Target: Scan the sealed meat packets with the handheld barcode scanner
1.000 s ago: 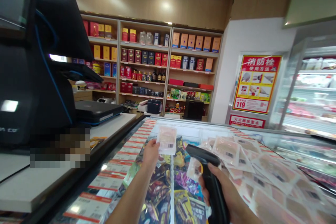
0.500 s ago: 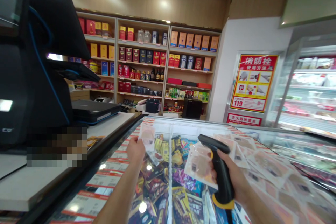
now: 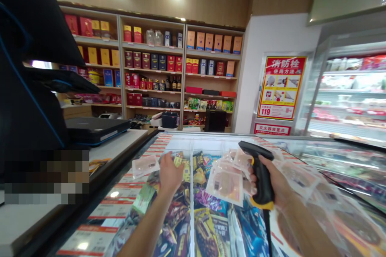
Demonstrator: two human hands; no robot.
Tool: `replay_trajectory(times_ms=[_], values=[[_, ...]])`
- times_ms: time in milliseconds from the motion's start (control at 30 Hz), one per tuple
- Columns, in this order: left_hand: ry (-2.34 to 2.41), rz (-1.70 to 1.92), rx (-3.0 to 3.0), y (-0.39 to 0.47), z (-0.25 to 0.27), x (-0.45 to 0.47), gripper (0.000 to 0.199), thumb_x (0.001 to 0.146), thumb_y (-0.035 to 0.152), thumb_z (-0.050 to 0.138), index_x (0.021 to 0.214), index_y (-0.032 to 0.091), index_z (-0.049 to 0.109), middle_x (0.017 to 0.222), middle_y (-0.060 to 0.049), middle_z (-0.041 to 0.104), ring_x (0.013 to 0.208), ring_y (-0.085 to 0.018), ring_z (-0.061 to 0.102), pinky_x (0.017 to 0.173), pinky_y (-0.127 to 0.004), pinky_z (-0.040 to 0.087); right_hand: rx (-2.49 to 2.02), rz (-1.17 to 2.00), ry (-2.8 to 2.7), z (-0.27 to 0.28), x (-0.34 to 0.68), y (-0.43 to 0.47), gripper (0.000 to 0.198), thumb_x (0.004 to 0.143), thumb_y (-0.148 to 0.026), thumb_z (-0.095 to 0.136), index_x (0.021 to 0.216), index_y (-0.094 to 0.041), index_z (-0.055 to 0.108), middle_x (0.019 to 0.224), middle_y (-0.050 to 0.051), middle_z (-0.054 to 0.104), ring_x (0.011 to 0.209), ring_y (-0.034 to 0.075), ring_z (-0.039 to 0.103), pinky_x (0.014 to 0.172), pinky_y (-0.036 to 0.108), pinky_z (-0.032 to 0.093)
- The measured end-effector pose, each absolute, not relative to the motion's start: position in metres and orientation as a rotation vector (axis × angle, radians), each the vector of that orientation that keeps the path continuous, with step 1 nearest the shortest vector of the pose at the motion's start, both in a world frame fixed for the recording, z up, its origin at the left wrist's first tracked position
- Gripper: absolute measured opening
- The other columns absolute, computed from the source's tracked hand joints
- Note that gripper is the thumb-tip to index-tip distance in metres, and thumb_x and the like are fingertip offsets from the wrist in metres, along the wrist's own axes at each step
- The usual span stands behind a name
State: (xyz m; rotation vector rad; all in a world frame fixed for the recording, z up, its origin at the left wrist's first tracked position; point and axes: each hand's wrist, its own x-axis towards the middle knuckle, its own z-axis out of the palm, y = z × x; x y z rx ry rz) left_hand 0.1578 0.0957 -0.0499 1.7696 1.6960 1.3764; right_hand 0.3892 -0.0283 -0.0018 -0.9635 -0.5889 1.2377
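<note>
My right hand (image 3: 279, 186) grips a black and yellow barcode scanner (image 3: 263, 180) by its handle, the head tilted up to the left and a cable hanging below. My left hand (image 3: 171, 174) is over the glass top of the chest freezer, fingers apart and holding nothing. Just left of it lies a clear flat sealed pack (image 3: 145, 166) with a small dark label. Several similar sealed packs (image 3: 226, 184) lie beside the scanner, and more packs (image 3: 301, 178) spread under and past my right forearm.
Under the glass, colourful ice-cream wrappers (image 3: 208, 233) fill the freezer, split by a white divider (image 3: 192, 209). To the left is a counter (image 3: 141, 133) with a black checkout terminal (image 3: 33, 88). Shelves of boxes (image 3: 152, 64) stand behind. A refrigerated display case (image 3: 352, 100) is at the right.
The pack that my left hand held has been let go and lies at the freezer's left side. My left hand has moved right. The scanner has shifted slightly right, and the view has turned.
</note>
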Motion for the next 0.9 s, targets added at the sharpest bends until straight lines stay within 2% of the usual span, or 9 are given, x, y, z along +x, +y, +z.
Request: replay_trajectory(times_ms=[100, 133, 267, 333, 400, 500, 567, 667, 900], values=[[1.503, 1.165, 1.854, 0.082, -0.066, 0.193, 0.054, 0.057, 0.03, 0.059, 0.106, 0.011, 0.046, 0.103, -0.012, 0.055, 0.097, -0.022, 0.049, 0.082, -0.029, 0.035, -0.961, 1.24, -0.619, -0.008, 0.386, -0.025, 0.02, 0.068, -0.035, 0.05, 0.078, -0.018, 0.05, 0.05, -0.003, 0.055, 0.037, 0.008, 0.048, 0.034, 0.019, 0.038], [1.467, 1.119, 1.867, 0.076, -0.071, 0.201, 0.058, 0.055, 0.032, 0.061, 0.107, 0.012, 0.046, 0.1, -0.012, 0.057, 0.094, -0.022, 0.051, 0.08, -0.029, 0.036, -0.963, 1.235, -0.629, -0.011, 0.385, -0.024, 0.02, 0.068, -0.035, 0.05, 0.078, -0.018, 0.05, 0.049, -0.003, 0.055, 0.038, 0.008, 0.048, 0.035, 0.019, 0.038], [1.414, 0.945, 2.073, 0.053, -0.078, 0.221, 0.073, 0.049, 0.028, 0.065, 0.117, 0.017, 0.039, 0.104, -0.011, 0.056, 0.1, -0.026, 0.046, 0.085, -0.036, 0.028, -0.982, 1.222, -0.67, -0.017, 0.381, -0.021, 0.022, 0.068, -0.037, 0.052, 0.076, -0.017, 0.05, 0.05, -0.002, 0.055, 0.039, 0.008, 0.049, 0.036, 0.019, 0.038], [1.41, 0.961, 2.075, 0.05, -0.077, 0.223, 0.068, 0.048, 0.021, 0.064, 0.113, 0.02, 0.043, 0.096, -0.008, 0.059, 0.098, -0.025, 0.046, 0.085, -0.036, 0.027, -0.994, 1.216, -0.688, -0.017, 0.379, -0.021, 0.023, 0.067, -0.037, 0.052, 0.077, -0.017, 0.05, 0.051, -0.002, 0.056, 0.039, 0.008, 0.049, 0.036, 0.018, 0.038], [1.387, 1.008, 1.881, 0.053, -0.074, 0.222, 0.06, 0.048, 0.012, 0.06, 0.106, 0.021, 0.05, 0.081, -0.004, 0.062, 0.089, -0.023, 0.051, 0.08, -0.032, 0.031, -1.003, 1.219, -0.701, -0.016, 0.376, -0.022, 0.023, 0.067, -0.038, 0.052, 0.077, -0.016, 0.051, 0.052, -0.001, 0.056, 0.039, 0.008, 0.049, 0.035, 0.018, 0.038], [1.328, 1.007, 1.593, 0.067, -0.066, 0.213, 0.035, 0.051, 0.006, 0.053, 0.084, 0.017, 0.061, 0.058, 0.0, 0.06, 0.067, -0.018, 0.056, 0.063, -0.025, 0.037, -1.015, 1.253, -0.697, -0.014, 0.372, -0.024, 0.024, 0.068, -0.039, 0.051, 0.077, -0.016, 0.051, 0.051, -0.001, 0.056, 0.038, 0.008, 0.049, 0.035, 0.018, 0.038], [1.299, 1.001, 1.499, 0.077, -0.058, 0.201, 0.019, 0.057, 0.01, 0.049, 0.069, 0.016, 0.062, 0.052, 0.0, 0.058, 0.055, -0.015, 0.055, 0.053, -0.023, 0.038, -1.026, 1.294, -0.69, -0.014, 0.368, -0.026, 0.025, 0.068, -0.039, 0.05, 0.079, -0.016, 0.051, 0.051, -0.002, 0.056, 0.038, 0.007, 0.049, 0.035, 0.018, 0.038], [1.268, 1.054, 1.338, 0.084, -0.047, 0.182, 0.018, 0.064, 0.015, 0.044, 0.071, 0.016, 0.061, 0.054, 0.0, 0.059, 0.051, -0.012, 0.054, 0.049, -0.021, 0.039, -1.06, 1.342, -0.728, -0.016, 0.359, -0.029, 0.027, 0.067, -0.04, 0.051, 0.08, -0.016, 0.051, 0.053, -0.001, 0.057, 0.038, 0.007, 0.048, 0.034, 0.018, 0.038], [1.252, 1.216, 1.147, 0.092, -0.042, 0.159, 0.017, 0.063, 0.015, 0.047, 0.076, 0.014, 0.059, 0.052, 0.001, 0.059, 0.05, -0.011, 0.055, 0.049, -0.022, 0.041, -1.136, 1.38, -0.878, -0.028, 0.335, -0.032, 0.029, 0.068, -0.043, 0.048, 0.075, -0.015, 0.05, 0.05, 0.0, 0.056, 0.033, 0.007, 0.045, 0.031, 0.018, 0.037]])
